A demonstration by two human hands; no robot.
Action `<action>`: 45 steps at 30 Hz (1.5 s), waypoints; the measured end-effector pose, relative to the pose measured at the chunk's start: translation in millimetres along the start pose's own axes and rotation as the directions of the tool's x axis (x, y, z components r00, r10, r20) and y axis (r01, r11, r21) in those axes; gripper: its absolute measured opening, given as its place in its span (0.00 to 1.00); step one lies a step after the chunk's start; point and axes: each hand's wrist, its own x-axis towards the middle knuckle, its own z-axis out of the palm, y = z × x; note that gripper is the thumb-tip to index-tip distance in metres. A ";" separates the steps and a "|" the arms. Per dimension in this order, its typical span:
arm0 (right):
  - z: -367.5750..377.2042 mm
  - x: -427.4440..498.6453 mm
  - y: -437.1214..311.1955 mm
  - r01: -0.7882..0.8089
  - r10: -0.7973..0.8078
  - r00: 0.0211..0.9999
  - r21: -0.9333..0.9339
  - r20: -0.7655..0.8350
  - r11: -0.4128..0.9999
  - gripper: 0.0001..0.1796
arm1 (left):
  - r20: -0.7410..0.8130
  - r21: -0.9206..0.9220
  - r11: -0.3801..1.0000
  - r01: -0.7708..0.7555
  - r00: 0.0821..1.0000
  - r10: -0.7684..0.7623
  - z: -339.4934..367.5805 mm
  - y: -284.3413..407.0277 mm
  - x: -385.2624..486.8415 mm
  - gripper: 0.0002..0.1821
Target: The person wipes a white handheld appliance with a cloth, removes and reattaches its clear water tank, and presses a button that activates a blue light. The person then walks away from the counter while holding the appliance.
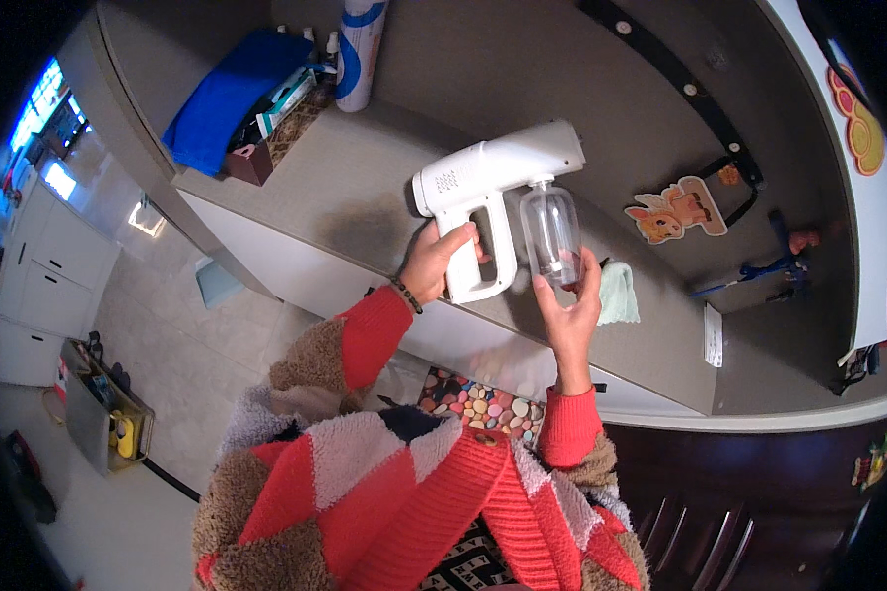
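Note:
A white handheld spray gun (pixel 466 173), of the mist-sprayer kind, is held above a grey shelf (pixel 384 148). My left hand (pixel 436 258) is wrapped around its grip, thumb on the near side. Under the front of the barrel sits a clear plastic bottle (pixel 551 221), its white neck against the gun. Whether the neck is fully seated cannot be made out. With thumb and fingers, my right hand (pixel 573 303) clasps the bottle's lower end. Inside the bottle a small white piece shows near the bottom.
A pale green cloth (pixel 619 295) hangs just right of my right hand. At the shelf's left stand a blue cloth (pixel 244 96) over a box of small items and a tall white-and-blue can (pixel 358 55). A cartoon rabbit cutout (pixel 680 210) hangs on the right wall.

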 end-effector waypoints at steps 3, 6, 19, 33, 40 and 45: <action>1.2 -3.9 1.8 0.097 -0.100 0.995 -0.103 -0.030 0.990 0.42 | 0.045 -0.028 1.000 0.001 0.999 0.000 -4.6 3.7 -1.3 0.12; 5.2 -7.7 0.0 0.070 -0.069 0.995 0.011 -0.069 0.997 0.42 | 0.006 -0.071 0.997 0.004 1.000 -0.004 -4.9 3.8 0.4 0.12; -0.5 3.1 -9.5 0.028 -0.006 0.983 0.120 -0.182 0.992 0.40 | 0.026 -0.053 0.998 -0.028 0.999 0.029 4.1 -7.0 5.1 0.10; 10.6 5.2 -12.7 -0.043 0.089 0.985 0.286 -0.149 0.957 0.41 | -0.014 -0.088 0.996 -0.030 0.999 0.029 3.1 -2.7 3.3 0.11; 4.6 4.6 -14.3 -0.017 0.039 0.995 0.236 -0.089 0.971 0.40 | -0.015 -0.079 0.996 -0.037 0.999 0.036 1.2 -3.9 3.5 0.11; 7.3 5.7 -18.7 -0.023 0.059 0.992 0.312 -0.107 0.950 0.40 | -0.015 -0.072 0.996 -0.049 0.999 0.048 3.0 -2.1 3.5 0.11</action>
